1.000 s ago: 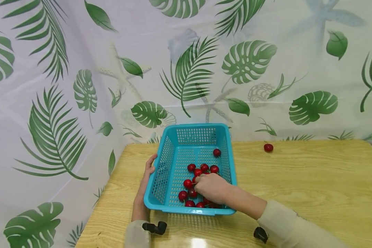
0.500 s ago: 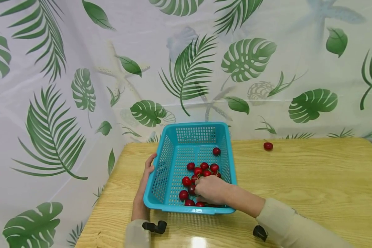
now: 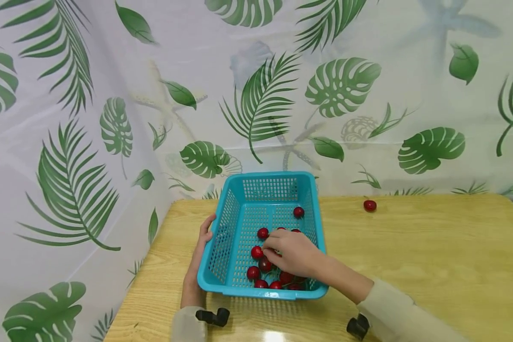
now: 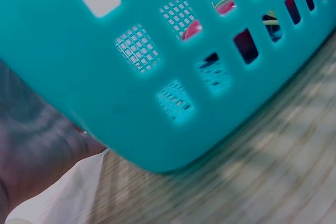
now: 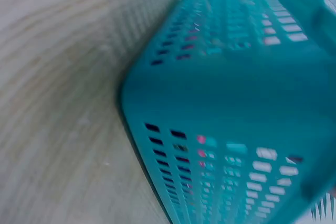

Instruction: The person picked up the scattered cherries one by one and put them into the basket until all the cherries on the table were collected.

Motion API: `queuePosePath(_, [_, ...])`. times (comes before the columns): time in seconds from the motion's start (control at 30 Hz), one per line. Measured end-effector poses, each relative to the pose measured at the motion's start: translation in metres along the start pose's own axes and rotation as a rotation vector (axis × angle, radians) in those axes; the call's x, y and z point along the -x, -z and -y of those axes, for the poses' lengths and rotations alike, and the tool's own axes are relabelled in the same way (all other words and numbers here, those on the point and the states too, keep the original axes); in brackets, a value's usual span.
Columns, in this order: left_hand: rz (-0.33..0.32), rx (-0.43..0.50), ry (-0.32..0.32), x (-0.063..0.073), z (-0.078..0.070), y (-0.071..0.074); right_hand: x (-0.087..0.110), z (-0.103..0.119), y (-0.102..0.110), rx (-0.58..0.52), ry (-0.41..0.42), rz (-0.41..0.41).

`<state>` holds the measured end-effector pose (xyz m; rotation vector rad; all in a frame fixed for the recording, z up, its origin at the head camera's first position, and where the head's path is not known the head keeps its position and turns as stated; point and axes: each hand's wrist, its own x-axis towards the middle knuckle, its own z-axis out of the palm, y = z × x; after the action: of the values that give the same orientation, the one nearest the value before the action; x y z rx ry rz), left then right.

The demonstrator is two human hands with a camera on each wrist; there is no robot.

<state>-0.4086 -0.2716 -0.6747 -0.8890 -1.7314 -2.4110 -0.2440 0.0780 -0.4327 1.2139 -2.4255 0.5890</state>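
Observation:
A blue plastic basket with perforated walls stands on the wooden table. Several red cherries with stems lie in its near part; one cherry sits apart by the right wall. My left hand rests against the outside of the left wall, thumb and fingertips at the rim. In the left wrist view the hand lies beside a basket corner. Inside the basket, over the cherries, my right hand has bent fingers, their tips close to a cherry. Whether they pinch anything is hidden.
One loose cherry lies on the table near its back edge, right of the basket. A leaf-patterned cloth hangs behind the table and along its left side. Black wrist mounts sit at both cuffs.
My right hand has risen slightly from among the cherries and shifted a little, now covering some that showed before. The left hand and the basket stay in nearly the same place.

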Motion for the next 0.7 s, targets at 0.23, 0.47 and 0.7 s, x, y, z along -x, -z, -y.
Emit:
queuePosePath(0.23, [-0.022,0.015,-0.055,-0.001,0.104,0.095,0.005,-0.044,0.027,-0.08,-0.219,-0.285])
queuePosePath(0.47, [-0.099,-0.057,0.025,0.002,-0.042,-0.035,0.043,-0.13,0.055,-0.003,-0.596,-0.182])
queuePosePath(0.7, [-0.002,-0.016,-0.107,-0.002,0.072,0.069,0.088,-0.193,0.069,0.007,-0.754,0.153])
